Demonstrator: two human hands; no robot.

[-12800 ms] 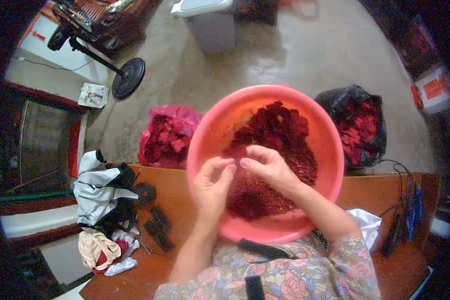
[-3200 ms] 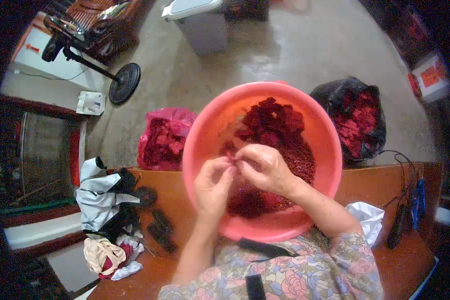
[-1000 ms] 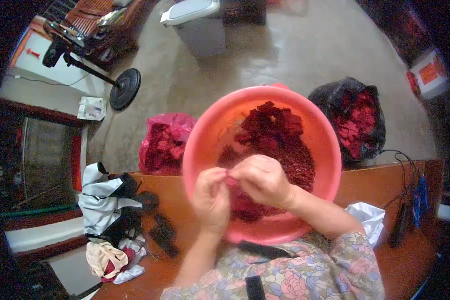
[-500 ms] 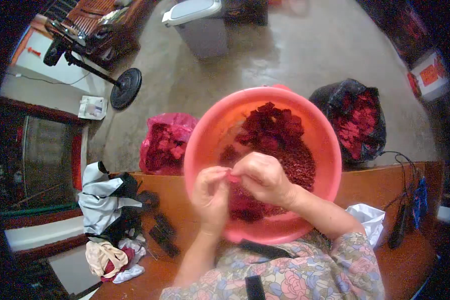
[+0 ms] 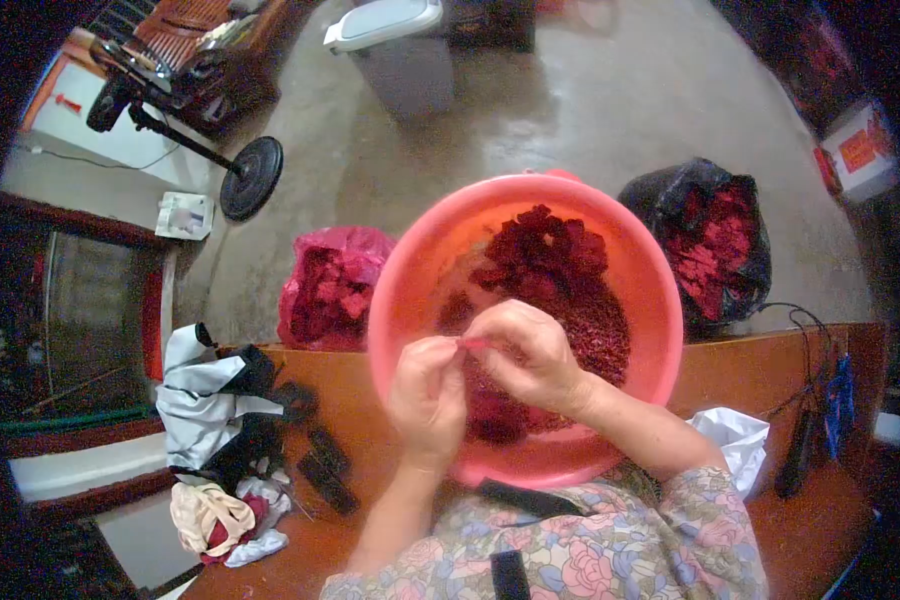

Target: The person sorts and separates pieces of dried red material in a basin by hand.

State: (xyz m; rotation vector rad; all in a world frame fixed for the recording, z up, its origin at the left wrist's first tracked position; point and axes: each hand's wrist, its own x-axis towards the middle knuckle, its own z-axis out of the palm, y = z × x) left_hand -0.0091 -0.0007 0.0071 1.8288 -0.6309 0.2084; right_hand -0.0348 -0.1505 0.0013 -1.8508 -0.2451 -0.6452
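Over a large pink basin [image 5: 667, 330], my left hand [image 5: 427, 390] and my right hand [image 5: 526, 352] meet fingertip to fingertip. Both pinch one small red piece [image 5: 477, 344], too small to tell its kind. Dark red, petal-like clumps [image 5: 545, 250] lie in the far part of the basin. Finer reddish-brown bits [image 5: 600, 335] spread along its right side. My hands and right forearm hide part of the contents.
A pink bag [image 5: 335, 285] and a black bag [image 5: 715, 240], both holding red clumps, flank the basin. Clothes [image 5: 210, 400] lie at left on the brown wooden surface [image 5: 750, 375]. Beyond stand a fan base [image 5: 252, 178] and a grey bin [image 5: 405, 75]. A white bag [image 5: 735, 445] is at right.
My hands have shifted slightly, and the left has turned a little. The red piece between the fingertips now looks longer and thinner. The basin and bags stay where they were.
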